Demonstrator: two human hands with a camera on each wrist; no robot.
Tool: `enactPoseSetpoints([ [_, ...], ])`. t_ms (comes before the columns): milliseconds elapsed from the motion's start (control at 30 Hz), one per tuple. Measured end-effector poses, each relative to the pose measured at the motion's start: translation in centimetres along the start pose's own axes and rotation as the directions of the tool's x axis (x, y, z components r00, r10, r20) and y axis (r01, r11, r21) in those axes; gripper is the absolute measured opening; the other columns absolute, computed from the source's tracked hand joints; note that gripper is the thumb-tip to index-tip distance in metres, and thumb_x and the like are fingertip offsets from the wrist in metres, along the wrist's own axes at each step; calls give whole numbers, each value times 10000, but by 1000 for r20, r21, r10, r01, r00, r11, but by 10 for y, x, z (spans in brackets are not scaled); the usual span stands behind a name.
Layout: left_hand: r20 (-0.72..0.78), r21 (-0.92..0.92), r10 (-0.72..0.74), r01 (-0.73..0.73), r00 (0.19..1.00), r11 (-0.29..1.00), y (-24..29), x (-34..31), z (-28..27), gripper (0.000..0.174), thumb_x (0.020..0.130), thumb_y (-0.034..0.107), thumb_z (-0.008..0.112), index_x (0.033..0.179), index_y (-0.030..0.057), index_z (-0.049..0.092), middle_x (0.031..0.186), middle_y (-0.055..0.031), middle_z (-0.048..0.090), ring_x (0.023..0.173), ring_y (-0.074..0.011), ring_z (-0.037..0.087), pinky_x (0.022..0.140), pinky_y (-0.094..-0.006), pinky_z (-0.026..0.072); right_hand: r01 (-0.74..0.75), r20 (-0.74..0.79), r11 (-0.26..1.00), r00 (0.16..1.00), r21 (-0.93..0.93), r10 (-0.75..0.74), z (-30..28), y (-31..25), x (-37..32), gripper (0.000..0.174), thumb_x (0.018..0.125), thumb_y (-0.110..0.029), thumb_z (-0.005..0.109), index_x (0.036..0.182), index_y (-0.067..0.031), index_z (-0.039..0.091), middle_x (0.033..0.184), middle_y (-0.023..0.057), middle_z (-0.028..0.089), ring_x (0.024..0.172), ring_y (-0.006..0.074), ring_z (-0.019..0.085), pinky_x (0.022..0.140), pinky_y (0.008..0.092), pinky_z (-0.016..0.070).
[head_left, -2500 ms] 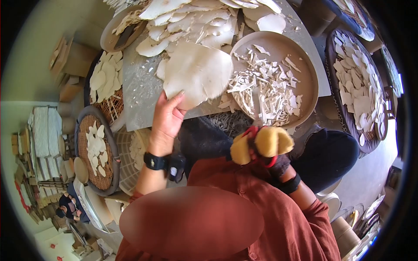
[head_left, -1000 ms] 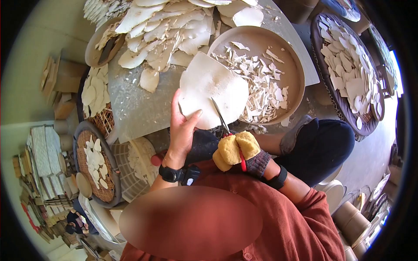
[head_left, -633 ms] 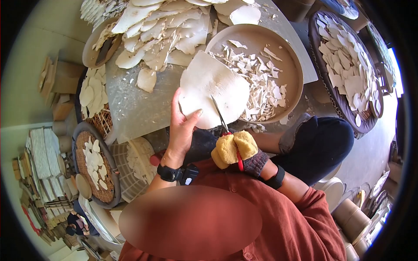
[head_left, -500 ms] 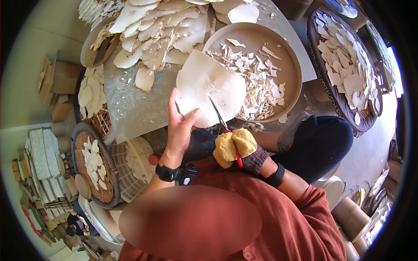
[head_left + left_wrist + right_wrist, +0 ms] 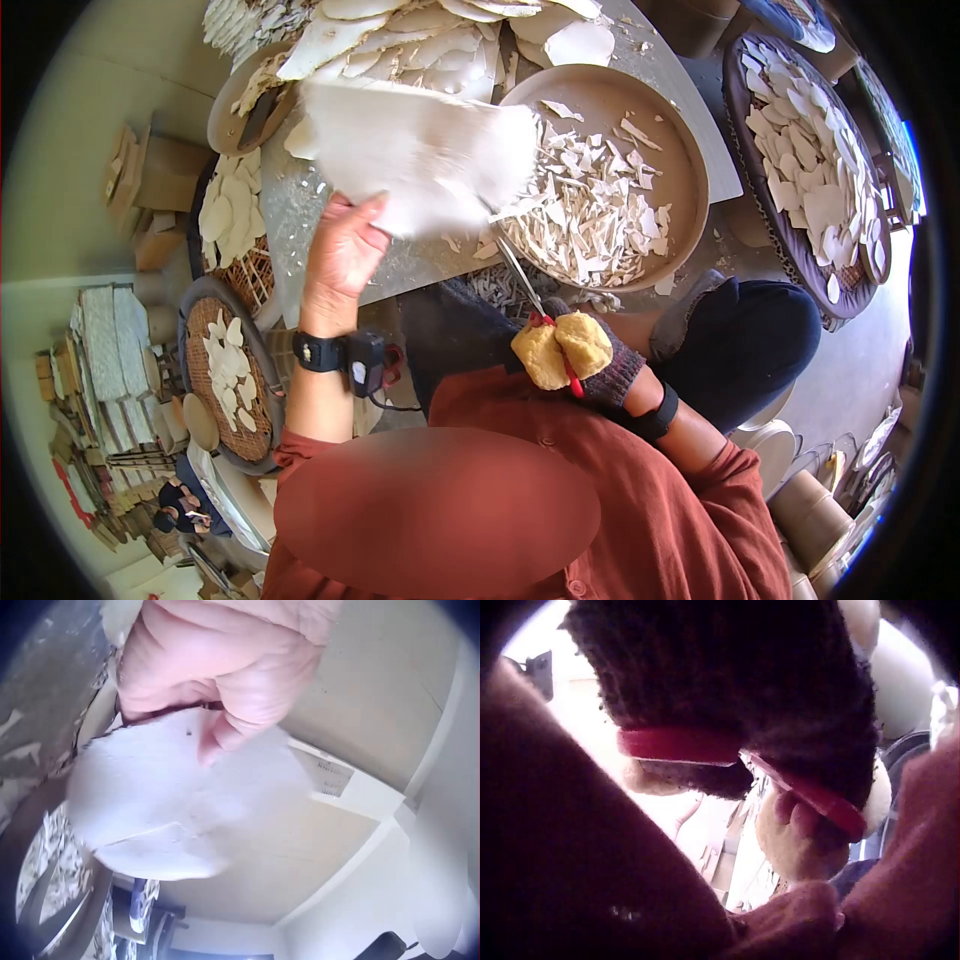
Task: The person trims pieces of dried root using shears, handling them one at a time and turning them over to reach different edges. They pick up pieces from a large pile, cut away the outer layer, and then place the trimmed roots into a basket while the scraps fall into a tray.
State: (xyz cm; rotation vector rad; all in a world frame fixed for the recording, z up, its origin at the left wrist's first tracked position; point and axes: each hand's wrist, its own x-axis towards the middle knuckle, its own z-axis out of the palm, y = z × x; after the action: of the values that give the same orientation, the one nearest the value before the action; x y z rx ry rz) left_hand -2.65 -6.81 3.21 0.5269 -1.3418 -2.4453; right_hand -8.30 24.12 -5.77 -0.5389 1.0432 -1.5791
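The left hand (image 5: 345,255) is reaching forward on an outstretched bare forearm, pinching the near edge of a pale sheet (image 5: 420,150) between thumb and fingers. The gloved right hand (image 5: 572,350) is hanging close to the chest with the elbow bent. Its fingers are curling through the red handles of the scissors (image 5: 520,275).

Pale thin sheet (image 5: 410,150) pinched between left fingers (image 5: 368,208); red-handled scissors (image 5: 520,275), blades jutting beyond gloved right fingers (image 5: 560,345)
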Motion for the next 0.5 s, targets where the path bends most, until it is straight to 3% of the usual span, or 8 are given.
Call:
enactPoseSetpoints([
  [33, 14, -22, 82, -81, 997, 996, 4, 3, -7, 231, 792, -26, 594, 1010, 46, 622, 1073, -68, 621, 1022, -199, 571, 933, -359, 436, 24, 15, 992, 1000, -123, -22, -1, 6, -1, 227, 850, -124, 583, 1047, -15, 550, 1029, 108, 604, 906, 195, 602, 828, 305, 482],
  [67, -98, 17, 184, -183, 978, 983, 5, 3, 0, 181, 802, -32, 573, 932, 63, 655, 1198, -95, 568, 1148, -218, 500, 976, -367, 401, 49, 31, 968, 999, -244, -43, -2, 13, 2, 225, 817, -116, 612, 1016, -22, 565, 1009, 110, 616, 895, 219, 607, 811, 320, 486],
  [133, 0, 219, 262, -255, 965, 942, 3, 3, -4, 152, 808, -18, 565, 860, 83, 665, 1309, -115, 468, 1224, -230, 427, 999, -363, 380, 246, 124, 812, 969, -529, -213, -4, 21, -1, 219, 794, -96, 625, 997, -25, 582, 1001, 120, 626, 934, 246, 601, 807, 326, 480],
  [200, 66, 378, 284, -288, 956, 880, -1, 5, -8, 144, 808, 11, 567, 758, 108, 661, 1418, -119, 324, 1284, -246, 360, 1020, -363, 361, 56, 15, 973, 998, -225, -54, -2, 24, 3, 236, 782, -93, 634, 1003, -25, 588, 998, 132, 625, 962, 264, 587, 818, 339, 468],
  [300, 90, 537, 327, -322, 941, 780, -10, 3, -3, 193, 802, 40, 578, 645, 132, 639, 1480, -97, 208, 1304, -258, 329, 1030, -371, 354, -26, -13, 999, 1000, -27, 25, -6, 29, 2, 267, 769, -98, 645, 1022, -28, 593, 1007, 140, 620, 984, 284, 570, 840, 359, 450],
  [367, 82, 489, 255, -262, 963, 832, -15, 3, -5, 201, 795, 45, 583, 624, 134, 641, 1481, -75, 212, 1316, -253, 308, 1034, -375, 353, 58, 3, 984, 998, -171, -59, -7, 26, -2, 289, 762, -110, 656, 1033, -32, 593, 1015, 141, 617, 984, 292, 566, 854, 371, 441],
  [433, 102, 461, 227, -248, 969, 852, -19, 3, -5, 200, 789, 44, 583, 619, 132, 643, 1479, -70, 221, 1323, -249, 296, 1036, -375, 349, 209, 66, 862, 977, -461, -201, -4, 15, -6, 312, 752, -130, 673, 1038, -37, 592, 1020, 139, 616, 975, 298, 567, 864, 380, 436],
  [500, 142, 499, 230, -271, 963, 823, -24, 3, -5, 198, 783, 43, 585, 614, 128, 645, 1476, -69, 231, 1328, -244, 288, 1039, -375, 343, 191, 163, 844, 979, -501, -124, -10, 10, -7, 397, 844, -113, 603, 1222, -56, 497, 1214, 93, 533, 1115, 202, 518, 978, 314, 397],
])
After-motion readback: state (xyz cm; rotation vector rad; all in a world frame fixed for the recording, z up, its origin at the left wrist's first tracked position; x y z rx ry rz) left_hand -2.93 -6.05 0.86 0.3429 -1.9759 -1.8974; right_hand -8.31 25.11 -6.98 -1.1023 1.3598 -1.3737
